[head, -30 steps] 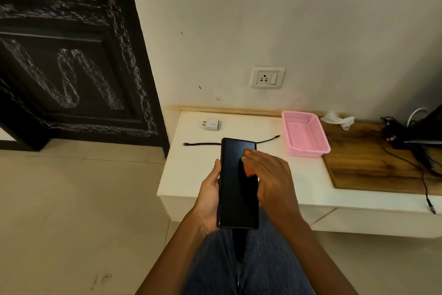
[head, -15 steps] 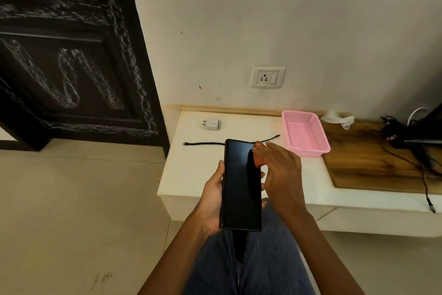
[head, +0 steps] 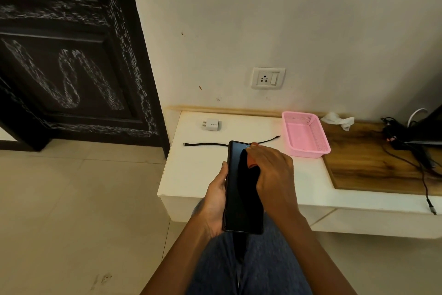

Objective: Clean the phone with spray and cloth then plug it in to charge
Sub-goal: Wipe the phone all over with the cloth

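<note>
A black phone [head: 241, 194] is held upright over my lap, screen up, by my left hand [head: 216, 199] gripping its left edge. My right hand [head: 275, 172] presses a small orange cloth [head: 251, 162] on the upper right of the screen. On the white shelf [head: 198, 175] behind lie a black charging cable [head: 205, 144] and a white charger plug [head: 212, 124]. A wall socket [head: 267, 78] sits above the shelf. No spray bottle is in sight.
An empty pink basket [head: 305, 134] stands on the shelf to the right. Beyond it are a crumpled tissue [head: 338, 120], a wooden board [head: 373, 165] and tangled black wires [head: 406, 148]. A dark door [head: 71, 55] fills the left.
My right hand slid the cloth up to the phone's top right corner, then back down a little onto the screen. The left hand's grip stays the same.
</note>
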